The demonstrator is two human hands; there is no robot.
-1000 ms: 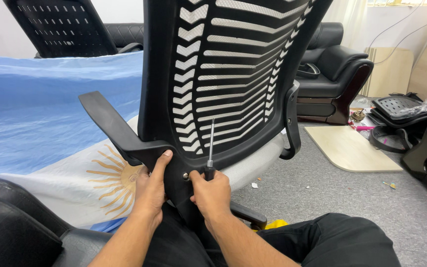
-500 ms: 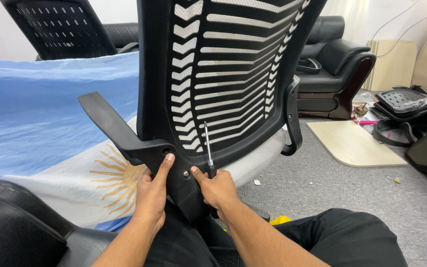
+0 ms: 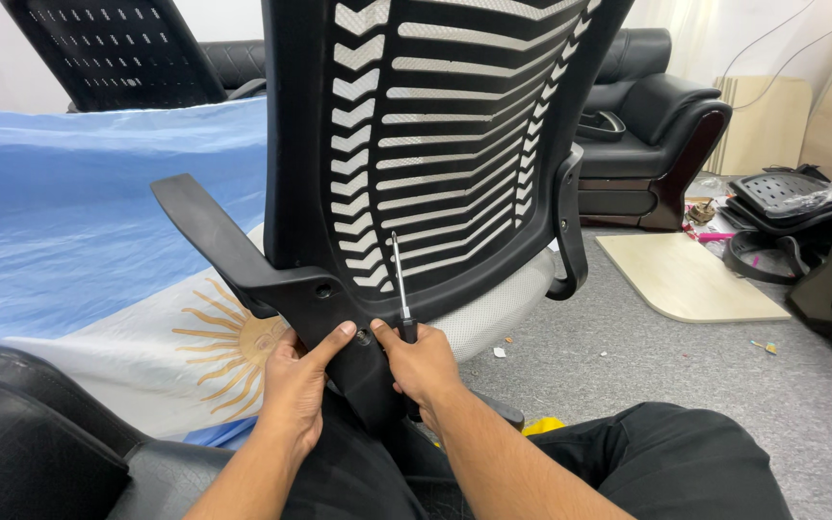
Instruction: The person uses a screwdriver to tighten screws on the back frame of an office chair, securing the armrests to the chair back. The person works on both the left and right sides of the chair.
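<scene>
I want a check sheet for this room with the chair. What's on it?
Surface: grey carpet floor; blue and white cloth with a sun at left.
Job's things: black mesh-back office chair; screwdriver, shaft pointing up.
Clutter: small scraps on the carpet, pale wooden board, chair parts at right.
Hands: left hand presses on the chair's black bracket; right hand holds the screwdriver handle.
Cables: thin wires on the far wall.
Surroundings: black leather armchair, second mesh chair back.
</scene>
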